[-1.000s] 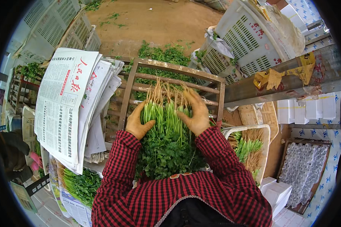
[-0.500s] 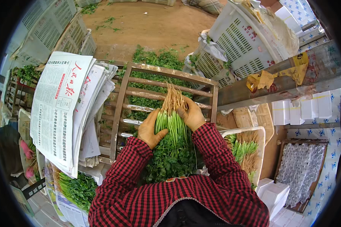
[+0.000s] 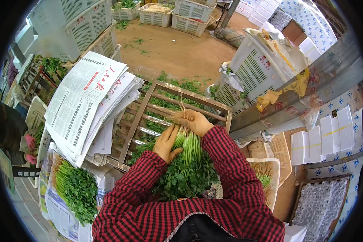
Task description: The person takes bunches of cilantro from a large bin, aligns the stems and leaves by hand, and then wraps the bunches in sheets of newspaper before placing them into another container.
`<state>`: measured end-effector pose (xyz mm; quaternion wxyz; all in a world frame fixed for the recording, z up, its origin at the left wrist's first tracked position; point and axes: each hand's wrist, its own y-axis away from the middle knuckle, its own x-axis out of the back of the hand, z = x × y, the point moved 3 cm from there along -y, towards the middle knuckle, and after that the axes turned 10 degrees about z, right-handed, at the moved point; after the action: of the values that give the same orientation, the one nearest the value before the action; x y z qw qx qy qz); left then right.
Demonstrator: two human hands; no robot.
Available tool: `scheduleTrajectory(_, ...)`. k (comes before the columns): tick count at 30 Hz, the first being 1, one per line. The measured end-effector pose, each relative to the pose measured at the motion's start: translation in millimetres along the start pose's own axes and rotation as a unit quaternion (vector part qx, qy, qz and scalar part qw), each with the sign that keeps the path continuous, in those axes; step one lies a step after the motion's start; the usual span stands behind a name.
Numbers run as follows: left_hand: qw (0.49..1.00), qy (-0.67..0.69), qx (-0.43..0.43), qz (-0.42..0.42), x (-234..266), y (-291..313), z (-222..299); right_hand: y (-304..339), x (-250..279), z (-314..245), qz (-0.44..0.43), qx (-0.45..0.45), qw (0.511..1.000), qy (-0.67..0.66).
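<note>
While the left hand (image 3: 165, 143) and right hand (image 3: 197, 123) grip herbs (image 3: 189, 155), newspapers (image 3: 74, 117) show red and black characters.

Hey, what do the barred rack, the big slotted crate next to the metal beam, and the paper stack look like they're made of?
Rack: probably metal, brown and scuffed; some bars shine silver.
Crate: likely moulded plastic, pale grey and fairly dull, with regular slots through its wall.
Paper stack: printed newsprint, it seems, matte, with thin layered edges.
</note>
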<state>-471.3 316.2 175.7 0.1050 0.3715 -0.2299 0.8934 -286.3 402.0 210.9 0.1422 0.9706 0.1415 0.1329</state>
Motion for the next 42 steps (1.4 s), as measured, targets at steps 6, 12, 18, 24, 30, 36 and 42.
scheduleTrajectory(6, 0.987, 0.136, -0.028, 0.077, 64.0, 40.2, 68.0, 111.1, 11.2, -67.3, 0.146, 0.202, 0.906, 0.341)
scheduleTrajectory(12, 0.934, 0.110, 0.146, 0.307, 111.1, 143.8, -4.0, 208.9, 70.9, -114.5, 0.285, 0.355, 0.890, 0.018)
scheduleTrajectory(18, 0.937, 0.030, 0.256, 0.234, -11.6, 127.2, -100.2, 137.5, 74.6, -77.5, 0.327, 0.323, 0.787, 0.412)
scheduleTrajectory(24, 0.907, -0.056, 0.231, 0.348, 33.3, 123.3, -53.3, 136.2, 81.5, -100.4, 0.393, 0.362, 0.833, 0.145)
scheduleTrajectory(30, 0.913, -0.057, 0.261, 0.309, 26.2, 119.7, -53.7, 135.5, 85.9, -93.7, 0.418, 0.398, 0.747, 0.330)
scheduleTrajectory(36, 0.911, -0.060, 0.249, 0.322, 26.3, 129.6, -62.6, 192.8, 66.7, -120.9, 0.413, 0.507, 0.681, 0.330)
scheduleTrajectory(42, 0.913, -0.035, 0.246, 0.324, 28.2, 130.0, -62.9, 256.8, 26.6, -150.2, 0.427, 0.511, 0.708, 0.233)
